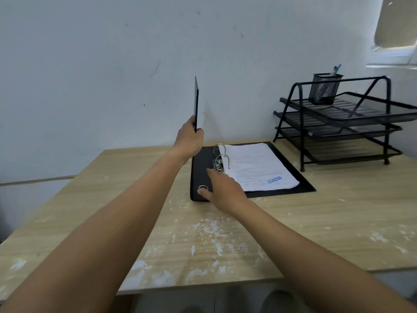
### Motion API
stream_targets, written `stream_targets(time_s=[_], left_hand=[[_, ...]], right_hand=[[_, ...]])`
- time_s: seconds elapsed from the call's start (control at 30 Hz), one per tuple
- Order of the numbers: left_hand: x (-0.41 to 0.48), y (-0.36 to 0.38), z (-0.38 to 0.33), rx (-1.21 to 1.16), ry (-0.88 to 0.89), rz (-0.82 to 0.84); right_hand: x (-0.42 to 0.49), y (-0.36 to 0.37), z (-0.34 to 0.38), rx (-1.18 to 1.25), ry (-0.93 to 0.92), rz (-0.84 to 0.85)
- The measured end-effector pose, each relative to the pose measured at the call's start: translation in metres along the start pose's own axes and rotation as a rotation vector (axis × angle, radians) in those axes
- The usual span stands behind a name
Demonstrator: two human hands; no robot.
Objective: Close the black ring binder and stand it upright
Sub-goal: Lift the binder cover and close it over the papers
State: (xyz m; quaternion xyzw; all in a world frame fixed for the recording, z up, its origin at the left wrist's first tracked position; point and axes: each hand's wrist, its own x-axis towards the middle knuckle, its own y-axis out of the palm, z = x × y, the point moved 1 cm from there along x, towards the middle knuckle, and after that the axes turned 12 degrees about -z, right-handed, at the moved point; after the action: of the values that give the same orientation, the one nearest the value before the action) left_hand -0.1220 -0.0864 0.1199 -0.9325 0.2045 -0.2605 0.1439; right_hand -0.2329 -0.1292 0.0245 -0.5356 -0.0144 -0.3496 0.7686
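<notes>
The black ring binder (pixel 300 177) lies open on the wooden desk (pixel 316 222), its back cover flat and a stack of printed sheets (pixel 259 168) threaded on the metal rings (pixel 222 158). Its front cover (pixel 196 102) is raised to about vertical, seen edge-on. My left hand (pixel 189 141) grips that cover near its lower edge. My right hand (pixel 223 190) rests flat on the spine with fingers spread, the thumb beside the round finger hole (pixel 202 188).
A black three-tier wire letter tray (pixel 338 123) stands at the back right of the desk, with a mesh pen cup (pixel 325 88) on its top tier. A white wall runs right behind the desk. The desk surface has white paint flecks.
</notes>
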Motion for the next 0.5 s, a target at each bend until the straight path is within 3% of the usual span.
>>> stream_targets(time_s=[0.5], left_hand=[[-0.035,0.033,0.039,0.108,-0.036,0.099]], right_hand=[[-0.027,-0.097,-0.035,-0.41,-0.234,-0.261]])
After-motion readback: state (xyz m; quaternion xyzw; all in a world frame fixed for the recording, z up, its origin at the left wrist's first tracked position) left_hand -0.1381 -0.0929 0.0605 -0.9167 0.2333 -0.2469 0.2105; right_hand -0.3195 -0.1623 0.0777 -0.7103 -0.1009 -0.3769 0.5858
